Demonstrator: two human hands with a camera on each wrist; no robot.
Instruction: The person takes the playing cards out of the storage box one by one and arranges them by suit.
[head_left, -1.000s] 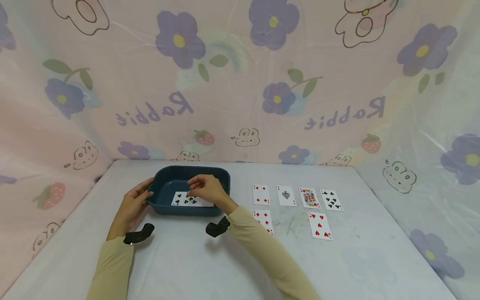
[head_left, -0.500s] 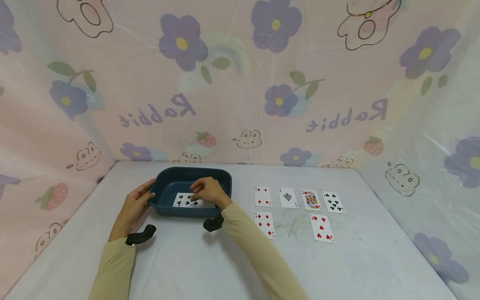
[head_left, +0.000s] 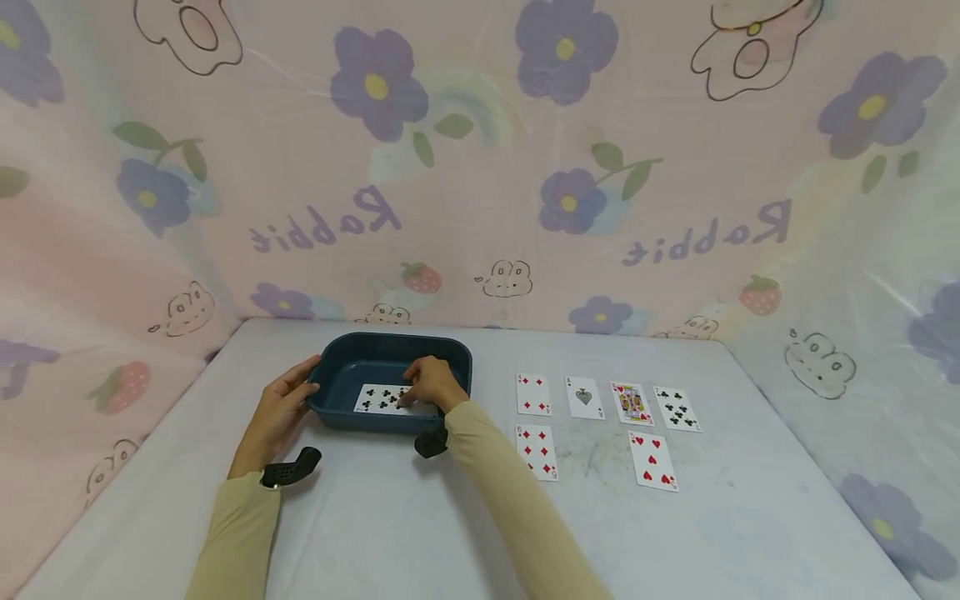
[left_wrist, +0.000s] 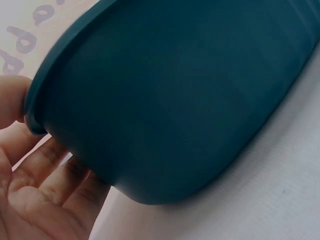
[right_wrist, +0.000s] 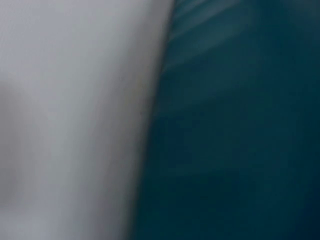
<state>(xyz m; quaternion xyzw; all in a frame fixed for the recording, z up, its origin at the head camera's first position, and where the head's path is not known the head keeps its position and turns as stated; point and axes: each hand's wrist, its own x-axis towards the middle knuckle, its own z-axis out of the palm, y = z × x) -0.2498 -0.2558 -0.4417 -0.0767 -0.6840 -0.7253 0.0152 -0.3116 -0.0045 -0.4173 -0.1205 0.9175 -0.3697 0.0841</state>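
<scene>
A dark teal plastic tub [head_left: 352, 422] stands at the left of the white table. My left hand [head_left: 279, 412] grips its left end; in the left wrist view the thumb lies at the tub's rim [left_wrist: 40, 107] and the other fingers are against the outer wall below. Reaching into the tub from the right, my right hand [head_left: 435, 382] has its bent fingertips right at a playing card [head_left: 375, 398] with black clubs, which lies face up near the front wall. The hand covers the card's right part. I cannot tell whether the fingers pinch it. The right wrist view shows only tub wall and tabletop.
Right of the tub lie face-up cards: four of diamonds [head_left: 533, 395], ace of spades [head_left: 584, 397], a king [head_left: 632, 404] and a clubs card [head_left: 677, 409]. In front are six of diamonds [head_left: 537, 452] and five of hearts [head_left: 653, 461]. A patterned curtain [head_left: 480, 167] hangs behind the table.
The right hand has moved slightly lower and to the right over the clubs card. The left hand keeps its grip on the tub. The whole head view has shifted a little rightward.
</scene>
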